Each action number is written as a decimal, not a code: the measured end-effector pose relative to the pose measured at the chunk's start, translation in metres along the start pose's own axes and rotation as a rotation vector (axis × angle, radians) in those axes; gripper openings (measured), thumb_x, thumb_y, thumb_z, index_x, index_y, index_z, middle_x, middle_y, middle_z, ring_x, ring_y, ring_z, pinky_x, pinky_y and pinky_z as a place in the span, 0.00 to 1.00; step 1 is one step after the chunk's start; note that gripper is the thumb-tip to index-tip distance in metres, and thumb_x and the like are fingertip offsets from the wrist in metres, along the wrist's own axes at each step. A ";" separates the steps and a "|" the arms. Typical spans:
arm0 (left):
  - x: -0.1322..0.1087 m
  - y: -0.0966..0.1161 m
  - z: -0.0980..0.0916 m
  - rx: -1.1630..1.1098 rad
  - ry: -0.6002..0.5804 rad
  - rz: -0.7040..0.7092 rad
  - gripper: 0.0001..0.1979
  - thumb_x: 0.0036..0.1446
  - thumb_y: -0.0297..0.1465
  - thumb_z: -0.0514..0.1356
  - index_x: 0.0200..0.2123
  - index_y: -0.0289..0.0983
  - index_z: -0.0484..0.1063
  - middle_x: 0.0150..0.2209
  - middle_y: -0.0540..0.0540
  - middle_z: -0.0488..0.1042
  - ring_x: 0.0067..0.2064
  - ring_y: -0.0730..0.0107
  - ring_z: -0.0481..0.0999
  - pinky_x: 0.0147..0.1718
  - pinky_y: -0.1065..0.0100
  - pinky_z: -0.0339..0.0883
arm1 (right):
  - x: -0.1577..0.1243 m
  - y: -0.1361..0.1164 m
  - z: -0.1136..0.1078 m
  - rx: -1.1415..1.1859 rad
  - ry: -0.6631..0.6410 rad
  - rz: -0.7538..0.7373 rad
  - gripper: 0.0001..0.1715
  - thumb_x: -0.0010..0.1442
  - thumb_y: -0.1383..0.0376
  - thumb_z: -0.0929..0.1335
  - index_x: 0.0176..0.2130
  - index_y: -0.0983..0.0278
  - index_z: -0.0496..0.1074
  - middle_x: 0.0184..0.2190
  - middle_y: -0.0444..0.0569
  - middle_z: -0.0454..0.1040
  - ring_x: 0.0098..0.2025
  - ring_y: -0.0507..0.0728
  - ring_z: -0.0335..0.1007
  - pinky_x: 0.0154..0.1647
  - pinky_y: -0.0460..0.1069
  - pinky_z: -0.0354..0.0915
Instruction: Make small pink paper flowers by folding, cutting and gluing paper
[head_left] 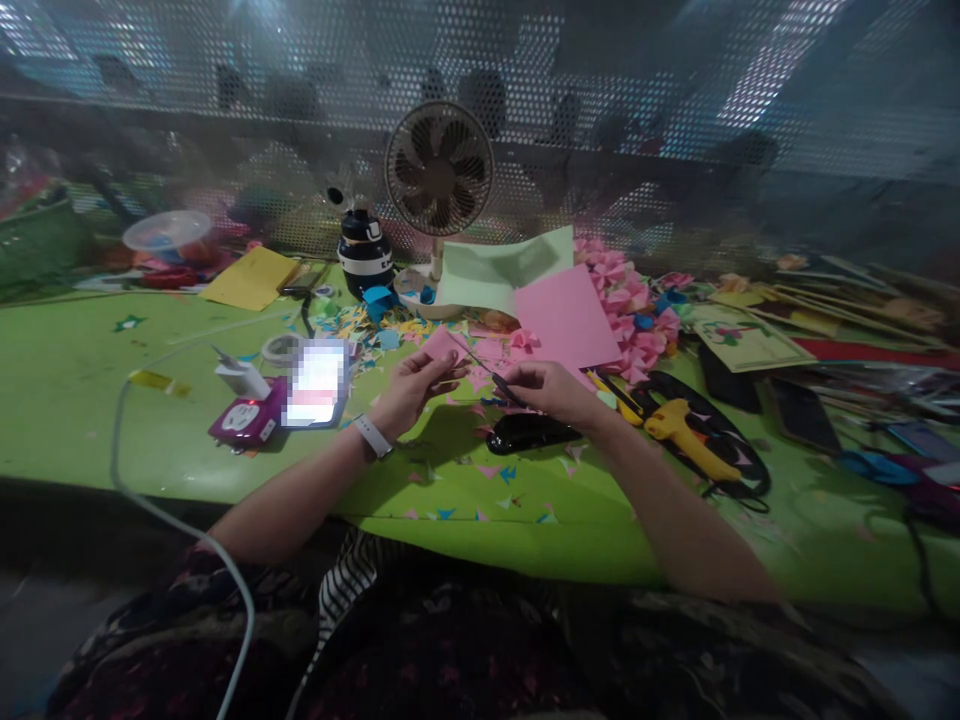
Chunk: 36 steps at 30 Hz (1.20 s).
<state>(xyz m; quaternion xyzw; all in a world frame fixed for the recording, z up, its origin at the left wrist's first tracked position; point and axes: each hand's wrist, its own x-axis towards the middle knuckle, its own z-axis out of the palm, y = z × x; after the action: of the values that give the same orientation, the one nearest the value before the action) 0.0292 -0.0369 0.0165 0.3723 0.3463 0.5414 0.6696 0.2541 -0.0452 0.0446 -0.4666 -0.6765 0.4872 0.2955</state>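
Observation:
My left hand (pixel 415 385) pinches a small pink paper piece (pixel 442 345) above the green table (pixel 75 400). My right hand (pixel 551 388) is closed on scissors (pixel 491 378), their thin blades pointing left up to the pink piece's edge. A white band sits on my left wrist. Below my right hand lies a black glossy object (pixel 525 433). Small paper scraps in pink and blue are scattered on the table under both hands.
A phone (pixel 316 384) and a purple device (pixel 244 420) lie left of my hands, with a white cable running off the edge. A small fan (pixel 439 175), pink sheet (pixel 566 315), pale green sheet (pixel 499 270), pink folded flowers (pixel 626 300) and a yellow glue gun (pixel 686 432) stand behind and right.

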 end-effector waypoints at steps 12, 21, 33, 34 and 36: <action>0.004 0.003 -0.003 0.073 0.084 0.138 0.23 0.39 0.46 0.75 0.31 0.36 0.76 0.28 0.52 0.75 0.29 0.77 0.74 0.31 0.71 0.75 | 0.001 0.002 -0.001 -0.058 -0.025 0.000 0.24 0.48 0.47 0.75 0.30 0.65 0.74 0.28 0.46 0.74 0.29 0.52 0.67 0.32 0.48 0.62; 0.004 0.002 -0.005 0.065 0.081 0.109 0.19 0.43 0.43 0.74 0.31 0.36 0.77 0.28 0.52 0.75 0.30 0.78 0.74 0.31 0.72 0.74 | 0.000 0.003 -0.002 -0.077 -0.019 -0.014 0.25 0.49 0.46 0.75 0.30 0.65 0.74 0.28 0.47 0.75 0.30 0.52 0.68 0.32 0.49 0.63; 0.003 0.001 -0.004 0.050 0.034 0.090 0.19 0.42 0.43 0.75 0.31 0.35 0.79 0.28 0.52 0.76 0.29 0.78 0.73 0.32 0.73 0.75 | -0.003 -0.001 0.000 -0.037 -0.029 -0.002 0.26 0.48 0.45 0.75 0.30 0.65 0.73 0.28 0.46 0.73 0.30 0.53 0.67 0.34 0.49 0.61; 0.003 0.001 -0.004 0.050 0.035 0.089 0.19 0.42 0.43 0.75 0.31 0.35 0.78 0.27 0.52 0.76 0.29 0.78 0.73 0.32 0.72 0.75 | -0.003 -0.001 0.000 -0.034 -0.025 0.000 0.26 0.48 0.45 0.75 0.30 0.65 0.73 0.28 0.47 0.74 0.30 0.53 0.67 0.34 0.50 0.62; 0.003 0.001 -0.004 0.057 0.039 0.090 0.19 0.42 0.43 0.75 0.30 0.35 0.78 0.27 0.52 0.75 0.28 0.78 0.73 0.31 0.73 0.74 | -0.003 -0.002 0.000 -0.033 -0.020 0.006 0.27 0.47 0.44 0.75 0.30 0.64 0.73 0.28 0.47 0.74 0.31 0.53 0.68 0.34 0.50 0.62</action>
<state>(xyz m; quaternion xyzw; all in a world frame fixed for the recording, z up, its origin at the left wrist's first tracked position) 0.0260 -0.0336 0.0158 0.3958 0.3577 0.5680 0.6267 0.2541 -0.0482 0.0467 -0.4684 -0.6860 0.4817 0.2794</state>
